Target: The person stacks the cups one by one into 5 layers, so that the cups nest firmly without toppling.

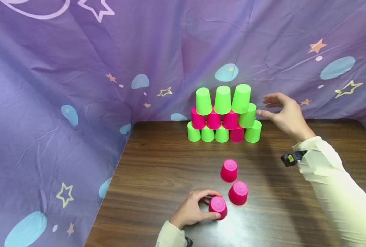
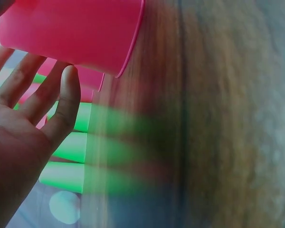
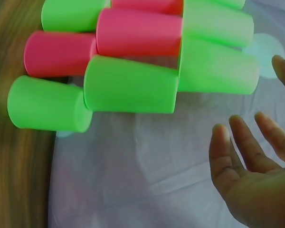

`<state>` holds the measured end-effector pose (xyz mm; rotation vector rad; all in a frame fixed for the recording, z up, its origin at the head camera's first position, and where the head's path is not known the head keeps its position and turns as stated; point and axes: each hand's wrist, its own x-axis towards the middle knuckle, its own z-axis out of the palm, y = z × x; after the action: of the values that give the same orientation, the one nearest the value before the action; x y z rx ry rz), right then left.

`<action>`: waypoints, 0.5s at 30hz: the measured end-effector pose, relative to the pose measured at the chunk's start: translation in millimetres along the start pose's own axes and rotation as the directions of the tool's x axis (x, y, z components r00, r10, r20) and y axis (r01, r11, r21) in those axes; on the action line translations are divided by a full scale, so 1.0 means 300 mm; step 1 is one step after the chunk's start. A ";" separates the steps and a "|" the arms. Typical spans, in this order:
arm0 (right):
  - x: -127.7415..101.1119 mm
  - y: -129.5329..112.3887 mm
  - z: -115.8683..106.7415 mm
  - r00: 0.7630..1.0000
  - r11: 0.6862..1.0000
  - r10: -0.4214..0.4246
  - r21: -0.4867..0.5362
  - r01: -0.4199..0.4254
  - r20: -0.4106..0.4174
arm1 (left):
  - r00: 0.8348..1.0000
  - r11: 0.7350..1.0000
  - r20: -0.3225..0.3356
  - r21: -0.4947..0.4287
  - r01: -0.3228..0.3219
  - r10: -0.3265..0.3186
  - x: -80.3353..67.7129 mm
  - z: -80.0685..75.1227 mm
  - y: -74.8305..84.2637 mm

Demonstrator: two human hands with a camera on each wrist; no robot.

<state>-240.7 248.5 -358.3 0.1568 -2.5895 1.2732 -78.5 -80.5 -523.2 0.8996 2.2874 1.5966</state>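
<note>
Upside-down plastic cups form a three-tier stack at the back of the table. Three green cups [image 1: 223, 99] make its top row; three pink cups [image 1: 214, 119] and a green cup [image 1: 247, 116] make the middle. The bottom row is green except for one pink cup [image 1: 236, 133]. My left hand [image 1: 193, 210] holds an upside-down pink cup [image 1: 218, 206] near the front, thumb on one side and fingers on the other. Just right of the stack, my right hand [image 1: 286, 115] is raised with fingers apart and nothing in them; the right wrist view shows a gap between fingertips [image 3: 221, 133] and cups.
Two more pink cups, one farther back [image 1: 229, 170] and one nearer [image 1: 239, 193], stand upside down between the left hand and the stack. The wooden table [image 1: 158, 161] meets a purple patterned cloth [image 1: 158, 51] behind and on the left.
</note>
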 end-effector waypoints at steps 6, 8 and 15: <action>-0.136 0.011 0.027 0.989 0.987 -0.096 0.141 0.079 0.114 | 1.000 1.000 -0.011 0.013 -0.019 0.019 -0.006 0.003 0.002; -0.189 0.021 0.046 0.972 0.980 -0.139 0.167 0.108 0.191 | 0.999 0.999 -0.021 0.018 -0.037 0.037 -0.005 0.003 0.005; -0.353 0.067 0.120 0.900 0.963 -0.246 0.191 0.188 0.359 | 0.997 0.999 -0.065 0.018 -0.030 0.031 0.003 -0.017 0.024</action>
<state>-149.3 230.7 -423.3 0.7743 -2.6756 1.4753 -79.3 -82.2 -514.7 0.9037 2.3452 1.6444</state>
